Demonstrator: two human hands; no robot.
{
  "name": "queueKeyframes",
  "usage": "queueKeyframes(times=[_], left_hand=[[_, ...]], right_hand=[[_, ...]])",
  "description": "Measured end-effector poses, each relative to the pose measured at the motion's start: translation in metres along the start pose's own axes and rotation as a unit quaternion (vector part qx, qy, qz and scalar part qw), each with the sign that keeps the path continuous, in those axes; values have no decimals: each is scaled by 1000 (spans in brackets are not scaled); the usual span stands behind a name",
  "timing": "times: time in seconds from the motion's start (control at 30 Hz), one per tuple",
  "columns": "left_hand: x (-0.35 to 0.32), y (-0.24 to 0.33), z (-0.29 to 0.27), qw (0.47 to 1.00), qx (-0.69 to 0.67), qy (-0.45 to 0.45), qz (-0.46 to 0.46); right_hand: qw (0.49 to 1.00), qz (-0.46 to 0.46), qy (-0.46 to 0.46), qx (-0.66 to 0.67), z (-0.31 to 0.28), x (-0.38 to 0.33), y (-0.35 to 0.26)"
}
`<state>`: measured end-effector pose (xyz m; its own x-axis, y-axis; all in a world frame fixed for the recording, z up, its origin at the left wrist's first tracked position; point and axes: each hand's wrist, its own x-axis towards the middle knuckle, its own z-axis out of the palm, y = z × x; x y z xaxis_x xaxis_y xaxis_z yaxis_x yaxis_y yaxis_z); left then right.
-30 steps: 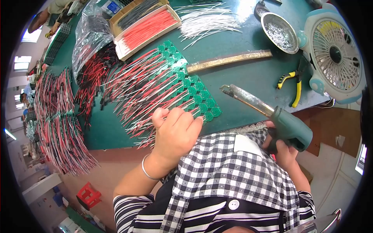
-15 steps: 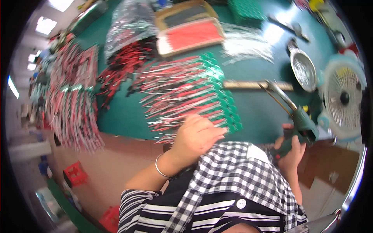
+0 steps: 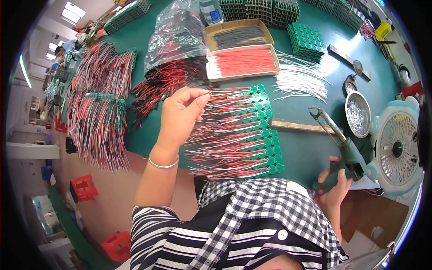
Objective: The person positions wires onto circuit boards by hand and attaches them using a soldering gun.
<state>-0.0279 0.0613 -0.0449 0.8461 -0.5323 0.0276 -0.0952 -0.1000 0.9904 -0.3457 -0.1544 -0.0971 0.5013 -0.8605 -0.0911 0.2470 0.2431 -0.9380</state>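
My left hand (image 3: pixel 180 114) is raised over the far end of a row of red, white and black wires (image 3: pixel 225 135). Thumb and forefinger are pinched together on wire ends there; how many is hidden. These wires run right to a panel of round green circuit boards (image 3: pixel 270 144) lying on the bench. At the right, near the bench's front edge, my right hand (image 3: pixel 335 184) is wrapped round the handle of a green soldering gun (image 3: pixel 351 155). Its metal tip, with a thin feed tube beside it, points up and left, apart from the boards.
Behind the boards are a plastic bag (image 3: pixel 173 38) of red and black wires, a cardboard box of red wires (image 3: pixel 245 61) and loose white wires (image 3: pixel 301 81). A wooden strip (image 3: pixel 301 125), metal dish (image 3: pixel 358 114) and fan (image 3: pixel 398 148) stand right. Wired panels (image 3: pixel 96 130) lie left.
My left hand has moved away from me, from the near end of the wire row to its far end. The right hand still holds the soldering gun. The view has shifted slightly.
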Motion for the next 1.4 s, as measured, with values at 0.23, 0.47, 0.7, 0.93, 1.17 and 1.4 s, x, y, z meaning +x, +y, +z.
queueKeyframes(times=[0.23, 0.47, 0.7, 0.93, 1.17, 1.4], left_hand=[[-36, 11, 32, 957, 228, -70, 164], [-85, -11, 74, 853, 270, -309, 324], [-90, -28, 91, 819, 297, -314, 377], [-84, -17, 93, 783, 350, -310, 410], [-59, 12, 75, 822, 336, -285, 361], [32, 53, 60, 781, 481, 11, 398]], right_hand=[[999, 26, 16, -34, -17, -21, -13], [997, 13, -41, -66, -15, -31, -18], [996, 18, -33, -84, -15, -31, -17], [996, 28, -62, -53, -19, -25, -21], [999, 37, -33, 11, -16, -31, -23], [999, -29, -17, 33, -21, -28, -32]])
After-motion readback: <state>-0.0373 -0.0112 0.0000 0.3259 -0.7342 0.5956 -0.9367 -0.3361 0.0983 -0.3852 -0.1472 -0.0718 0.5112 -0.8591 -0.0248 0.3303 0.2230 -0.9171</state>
